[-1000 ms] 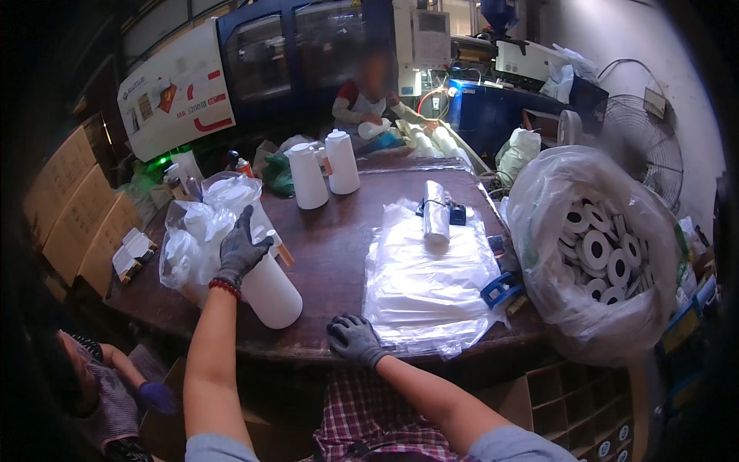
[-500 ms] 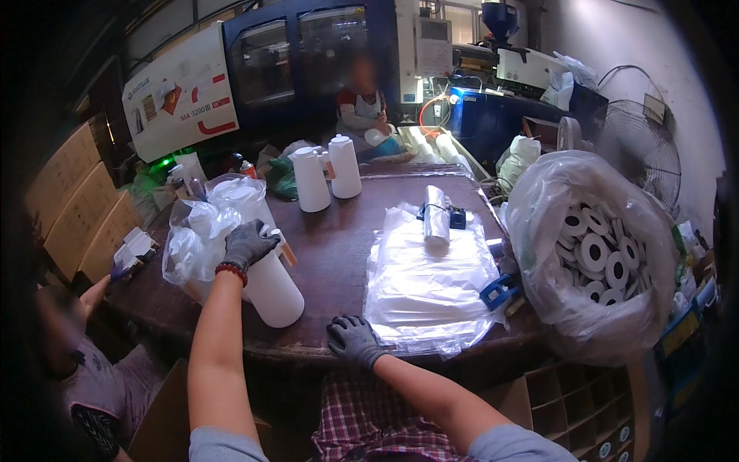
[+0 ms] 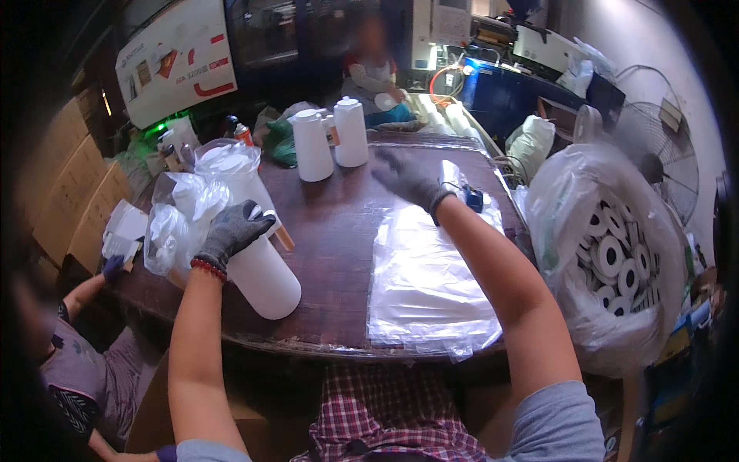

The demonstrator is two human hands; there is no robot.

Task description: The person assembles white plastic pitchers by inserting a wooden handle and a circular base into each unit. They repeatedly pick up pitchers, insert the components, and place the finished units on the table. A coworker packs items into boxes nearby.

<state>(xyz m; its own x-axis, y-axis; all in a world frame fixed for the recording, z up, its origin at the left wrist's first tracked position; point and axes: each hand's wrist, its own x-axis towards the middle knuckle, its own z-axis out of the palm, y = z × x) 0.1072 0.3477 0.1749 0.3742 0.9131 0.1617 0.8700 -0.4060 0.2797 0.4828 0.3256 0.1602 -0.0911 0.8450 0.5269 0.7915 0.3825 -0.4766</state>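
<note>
My left hand (image 3: 237, 229), in a grey glove with a red bead bracelet at the wrist, is closed over the top of a white jug (image 3: 268, 283) with a tan handle. The jug leans on the table near its front edge. Farther back two more white jugs (image 3: 314, 150) (image 3: 351, 138) stand upright side by side. My right hand (image 3: 408, 182), also gloved in grey, is stretched out to the right of them with nothing in it; motion blurs its fingers. Beneath my right forearm lies a stack of clear plastic bags (image 3: 431, 285).
Bagged white jugs (image 3: 231, 165) stand at the left. A rolled plastic piece (image 3: 453, 175) lies on the bag stack. To the right, a large plastic sack (image 3: 554, 308) holds white rings. One co-worker (image 3: 373, 85) sits beyond the table, another (image 3: 85, 362) at the left.
My right hand has lifted from the table's front edge and moved forward over the bags toward the far jugs. My left hand stays on the jug, which has shifted little.
</note>
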